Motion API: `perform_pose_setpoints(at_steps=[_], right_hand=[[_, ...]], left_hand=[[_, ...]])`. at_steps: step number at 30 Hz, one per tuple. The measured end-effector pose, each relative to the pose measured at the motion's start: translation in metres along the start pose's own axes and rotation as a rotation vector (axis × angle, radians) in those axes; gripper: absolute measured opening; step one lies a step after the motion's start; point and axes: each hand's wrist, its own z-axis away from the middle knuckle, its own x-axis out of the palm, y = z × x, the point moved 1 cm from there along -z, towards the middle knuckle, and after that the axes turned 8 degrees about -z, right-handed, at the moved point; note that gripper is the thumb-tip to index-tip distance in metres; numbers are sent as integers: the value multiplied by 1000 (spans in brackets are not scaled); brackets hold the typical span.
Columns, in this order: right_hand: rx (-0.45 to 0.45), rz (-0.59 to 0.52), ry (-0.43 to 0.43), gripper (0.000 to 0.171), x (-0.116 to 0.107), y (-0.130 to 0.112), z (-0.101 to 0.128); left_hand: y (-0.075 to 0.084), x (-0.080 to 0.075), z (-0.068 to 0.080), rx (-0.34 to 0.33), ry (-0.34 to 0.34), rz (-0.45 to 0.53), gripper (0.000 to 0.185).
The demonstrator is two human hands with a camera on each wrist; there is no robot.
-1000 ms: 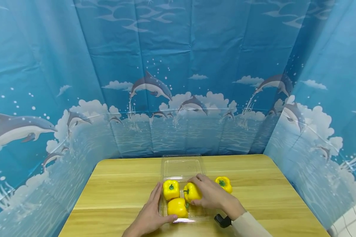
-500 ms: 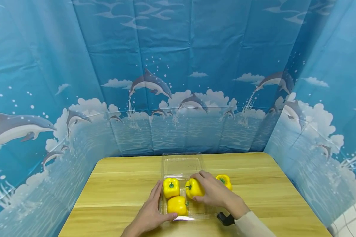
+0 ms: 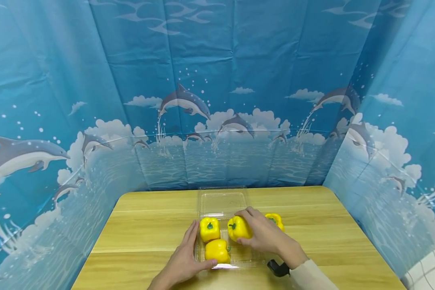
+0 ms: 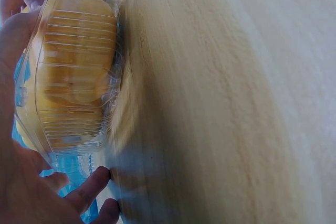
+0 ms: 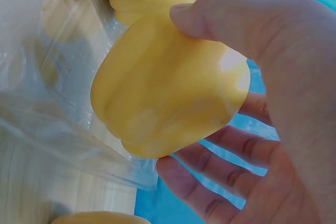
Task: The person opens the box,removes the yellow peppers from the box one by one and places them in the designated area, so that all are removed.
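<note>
A clear plastic clamshell container (image 3: 222, 201) lies open on the wooden table (image 3: 141, 233). Two yellow bell peppers sit in its left half, one at the back (image 3: 209, 228) and one at the front (image 3: 216, 250). My right hand (image 3: 262, 235) grips a third yellow pepper (image 3: 238, 228) over the container's right half; in the right wrist view the thumb and fingers (image 5: 210, 182) wrap this pepper (image 5: 168, 93). My left hand (image 3: 183, 257) holds the container's front left corner, fingers along the side and thumb on the front rim. The left wrist view shows the container wall (image 4: 68, 77) against the palm (image 4: 16, 182).
A fourth yellow pepper (image 3: 274, 219) lies on the table right of the container, partly hidden behind my right hand. Blue dolphin-print curtains (image 3: 217, 100) close in the table at the back and both sides. A black wrist strap (image 3: 277, 269) shows near the front edge.
My right hand has carried the gripped pepper a little farther back and to the right over the container. The left hand and the other peppers have stayed put.
</note>
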Motion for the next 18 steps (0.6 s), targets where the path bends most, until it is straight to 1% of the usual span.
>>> perform_pose_setpoints(at_steps=[10, 18], right_hand=[[21, -6, 28, 74, -3, 1, 2], [11, -5, 65, 75, -7, 1, 5]], left_hand=[[2, -1, 2, -5, 1, 6, 145], [3, -3, 3, 3, 10, -9, 145]])
